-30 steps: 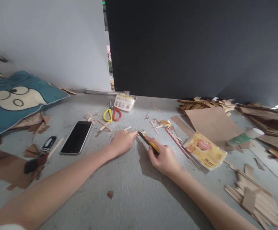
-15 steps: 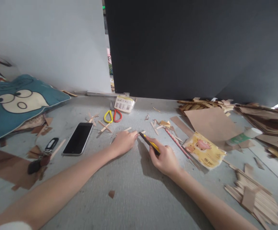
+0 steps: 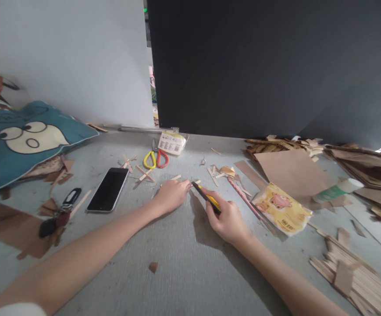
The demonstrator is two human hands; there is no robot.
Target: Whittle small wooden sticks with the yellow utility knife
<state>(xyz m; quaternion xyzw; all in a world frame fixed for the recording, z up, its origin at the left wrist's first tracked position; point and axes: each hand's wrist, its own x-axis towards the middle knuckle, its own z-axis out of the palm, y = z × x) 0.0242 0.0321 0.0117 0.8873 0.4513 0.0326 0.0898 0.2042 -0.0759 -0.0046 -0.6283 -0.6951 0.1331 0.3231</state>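
We're seemingly steadying a craft stick (image 3: 197, 182), left hand (image 3: 176, 195) curled, right hand (image 3: 227, 220) wrapping a utility knife (image 3: 212, 202) aimed toward ten-thirty.

Table (image 3: 121, 281): phone (image 3: 108, 190) left of left hand (image 3: 173, 196), scissors (image 3: 158, 159) behind; cutter (image 3: 204, 195) in right hand (image 3: 228, 222), packet (image 3: 282, 207) further right.

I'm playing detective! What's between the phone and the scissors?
Crossed wooden sticks lie between the phone and the scissors, as the head view shows.

I work in dim, soft light; a shadow (image 3: 204, 226) lies left of my right hand (image 3: 229, 221); sticks (image 3: 366, 281) rightward blur.
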